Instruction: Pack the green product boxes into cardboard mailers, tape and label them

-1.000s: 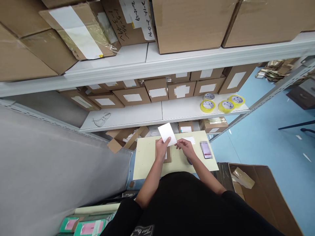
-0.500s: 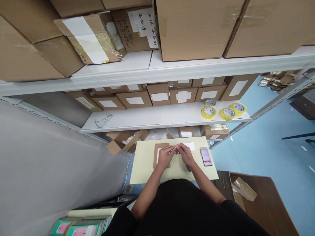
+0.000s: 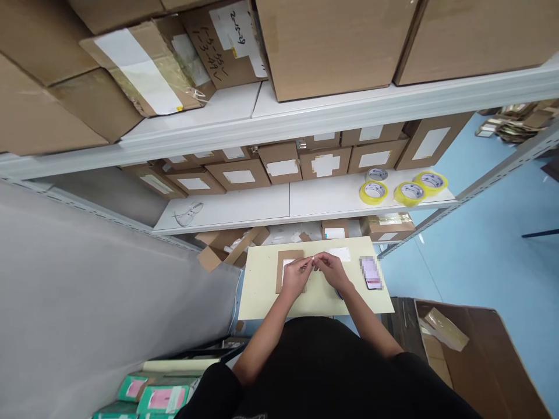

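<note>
Over the pale yellow table (image 3: 262, 302), my left hand (image 3: 296, 277) and my right hand (image 3: 331, 270) meet fingertip to fingertip. Both are closed in a pinch around a tiny whitish bit (image 3: 312, 259), too small to name. Partly under my left hand lies a flat brown cardboard piece (image 3: 290, 255) with a white label on it. A white sheet of paper (image 3: 340, 254) rests just beyond my right hand. Beneath my right wrist shows part of a blue object (image 3: 339, 294), mostly hidden. To the right is a phone (image 3: 371, 273) with its screen lit.
A white shelf (image 3: 244, 206) behind the table carries labelled cardboard boxes (image 3: 239, 176), rolls of yellow tape (image 3: 374, 192) and clear glasses (image 3: 188, 214). Large boxes (image 3: 327, 46) fill the shelf above. An open carton (image 3: 484, 343) stands right of the table, and a grey wall (image 3: 96, 279) rises at left.
The view has tilted and shifted slightly. Both hands keep their pinch together, with the whitish bit showing a little more between the fingertips.
</note>
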`<move>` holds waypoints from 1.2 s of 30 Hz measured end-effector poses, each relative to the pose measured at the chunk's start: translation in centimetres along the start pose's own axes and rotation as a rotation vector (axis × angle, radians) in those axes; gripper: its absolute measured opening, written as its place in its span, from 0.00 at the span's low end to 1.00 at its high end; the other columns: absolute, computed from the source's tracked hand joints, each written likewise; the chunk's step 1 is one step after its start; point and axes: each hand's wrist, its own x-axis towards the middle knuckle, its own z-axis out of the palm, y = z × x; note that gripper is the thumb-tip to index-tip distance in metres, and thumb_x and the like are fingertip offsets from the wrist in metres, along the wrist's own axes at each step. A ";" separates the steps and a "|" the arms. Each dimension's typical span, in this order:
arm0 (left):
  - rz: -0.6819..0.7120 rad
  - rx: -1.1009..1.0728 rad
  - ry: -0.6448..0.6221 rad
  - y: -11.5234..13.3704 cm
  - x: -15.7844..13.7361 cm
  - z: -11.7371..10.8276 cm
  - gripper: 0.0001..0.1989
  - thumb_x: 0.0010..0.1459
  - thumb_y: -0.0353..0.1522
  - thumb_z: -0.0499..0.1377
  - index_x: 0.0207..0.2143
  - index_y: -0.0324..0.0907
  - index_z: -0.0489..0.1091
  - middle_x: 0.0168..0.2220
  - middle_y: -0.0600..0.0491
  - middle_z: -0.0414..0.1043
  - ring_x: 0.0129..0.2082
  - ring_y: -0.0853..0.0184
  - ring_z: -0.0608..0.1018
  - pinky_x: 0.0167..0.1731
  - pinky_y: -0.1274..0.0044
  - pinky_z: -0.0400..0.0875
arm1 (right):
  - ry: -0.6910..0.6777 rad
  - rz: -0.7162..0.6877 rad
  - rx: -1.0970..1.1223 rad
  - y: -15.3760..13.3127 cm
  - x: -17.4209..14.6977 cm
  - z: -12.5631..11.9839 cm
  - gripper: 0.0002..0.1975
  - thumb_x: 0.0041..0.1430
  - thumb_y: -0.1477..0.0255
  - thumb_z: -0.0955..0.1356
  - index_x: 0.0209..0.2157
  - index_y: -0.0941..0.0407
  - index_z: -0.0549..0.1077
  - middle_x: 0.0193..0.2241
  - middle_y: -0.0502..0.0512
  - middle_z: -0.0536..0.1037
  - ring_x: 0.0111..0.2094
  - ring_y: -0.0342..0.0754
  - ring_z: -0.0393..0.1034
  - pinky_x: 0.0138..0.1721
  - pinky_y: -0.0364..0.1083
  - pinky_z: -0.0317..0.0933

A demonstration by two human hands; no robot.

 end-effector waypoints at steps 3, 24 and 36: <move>0.038 0.007 -0.027 0.0 0.1 0.0 0.11 0.67 0.37 0.60 0.43 0.48 0.84 0.37 0.51 0.84 0.33 0.64 0.84 0.35 0.72 0.81 | 0.002 -0.003 -0.014 -0.2 -0.2 -0.1 0.12 0.64 0.60 0.68 0.33 0.53 0.77 0.27 0.49 0.78 0.30 0.46 0.72 0.35 0.46 0.66; -0.357 -0.362 -0.025 -1.7 -0.5 -2.2 0.13 0.59 0.41 0.65 0.39 0.44 0.84 0.39 0.48 0.84 0.40 0.60 0.84 0.42 0.70 0.79 | 0.048 0.033 -0.041 -0.8 -0.7 2.9 0.13 0.61 0.57 0.71 0.36 0.52 0.78 0.33 0.51 0.80 0.32 0.47 0.73 0.35 0.47 0.67; -0.392 -0.470 -0.037 -3.4 1.0 -7.1 0.11 0.57 0.39 0.66 0.36 0.44 0.85 0.36 0.49 0.84 0.38 0.59 0.84 0.39 0.70 0.79 | 0.098 0.002 -0.139 -2.6 0.0 8.3 0.11 0.62 0.59 0.69 0.35 0.52 0.73 0.28 0.48 0.75 0.31 0.47 0.72 0.37 0.47 0.65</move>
